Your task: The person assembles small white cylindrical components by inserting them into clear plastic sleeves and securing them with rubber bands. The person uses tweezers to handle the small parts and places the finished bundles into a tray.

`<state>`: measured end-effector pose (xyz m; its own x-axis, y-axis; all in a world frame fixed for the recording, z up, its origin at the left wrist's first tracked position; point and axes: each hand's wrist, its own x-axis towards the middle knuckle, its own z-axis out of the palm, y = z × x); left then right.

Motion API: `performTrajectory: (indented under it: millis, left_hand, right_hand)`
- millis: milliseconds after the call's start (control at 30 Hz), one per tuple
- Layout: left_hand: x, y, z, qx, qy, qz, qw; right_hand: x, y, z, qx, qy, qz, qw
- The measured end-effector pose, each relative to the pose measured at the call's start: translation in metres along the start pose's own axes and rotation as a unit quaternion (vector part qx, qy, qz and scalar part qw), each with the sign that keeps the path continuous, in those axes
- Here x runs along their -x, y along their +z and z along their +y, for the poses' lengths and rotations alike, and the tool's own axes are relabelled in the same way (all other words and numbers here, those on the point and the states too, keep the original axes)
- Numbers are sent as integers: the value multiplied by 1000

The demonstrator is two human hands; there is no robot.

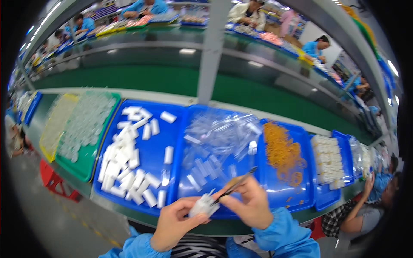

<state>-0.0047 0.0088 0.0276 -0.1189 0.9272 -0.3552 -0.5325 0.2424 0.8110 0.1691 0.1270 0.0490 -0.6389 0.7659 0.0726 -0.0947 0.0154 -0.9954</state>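
Observation:
Close to the table's front edge, my left hand pinches a small white plastic part between thumb and fingers. My right hand grips a slim dark tool that looks like tweezers, slanting up to the right. Its lower tip meets the white part or lies right beside it; fingers hide the exact contact. Both hands are over the front of a blue tray of clear plastic pieces. Further right in a blue tray lie orange rubber bands, and white rectangular pieces fill a blue tray on the left.
Further left stand a green tray and a yellow tray with translucent pieces. Stacked white parts occupy a tray at right. A grey post rises behind the trays. A co-worker sits at right; a red stool stands left.

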Motion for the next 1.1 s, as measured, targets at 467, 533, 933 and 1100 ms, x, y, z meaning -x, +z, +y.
performTrajectory:
  millis: [467,533,933,1100]
  left_hand:
    - [1,-3,6,-32,174,36,984]
    - [-1,-7,2,-32,193,49,979]
    - [-1,-6,0,-107,187,20,976]
    - [1,-3,0,-125,204,28,971]
  right_hand:
    - [16,-41,10,551,-98,-75,825]
    - [21,-38,14,614,-102,-111,775]
    - [-37,-52,1,600,-68,29,797]
    - [-39,-36,12,694,-68,-48,715]
